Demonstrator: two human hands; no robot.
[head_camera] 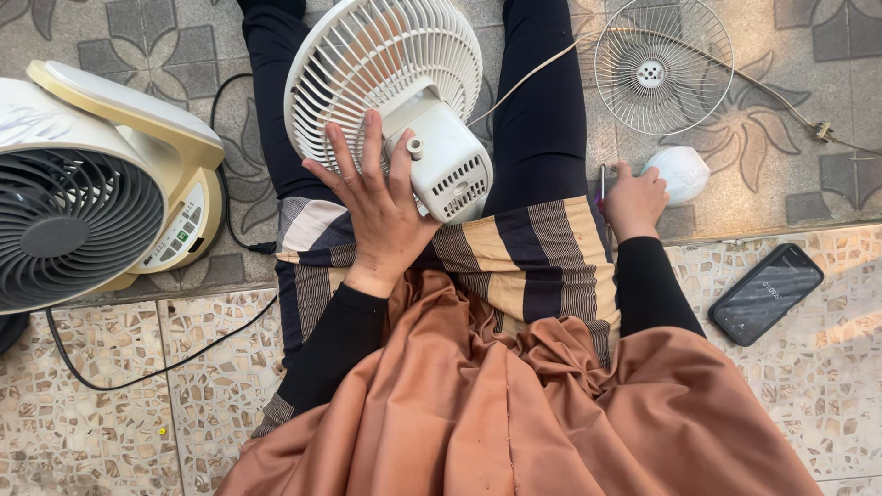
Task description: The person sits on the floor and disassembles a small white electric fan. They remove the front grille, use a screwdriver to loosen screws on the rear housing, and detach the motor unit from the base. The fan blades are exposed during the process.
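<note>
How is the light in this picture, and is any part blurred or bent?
Head view: soft, even daylight with faint shadows; sharp on the left hand, white fan and right hand; the phone screen shows mild glare; the tiled floor lines bend slightly near the edges.

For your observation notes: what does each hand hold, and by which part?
Left hand steadies the white plastic fan by its rear grille; right hand grips a thin tool's handle.

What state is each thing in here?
White fan: face-down on lap, front grille off.
Loose grille: flat on floor.
Left hand: open, pressing the fan.
Right hand: closed on a thin tool.
Phone: lying flat, screen dark.
Beige fan: blades still.
</note>
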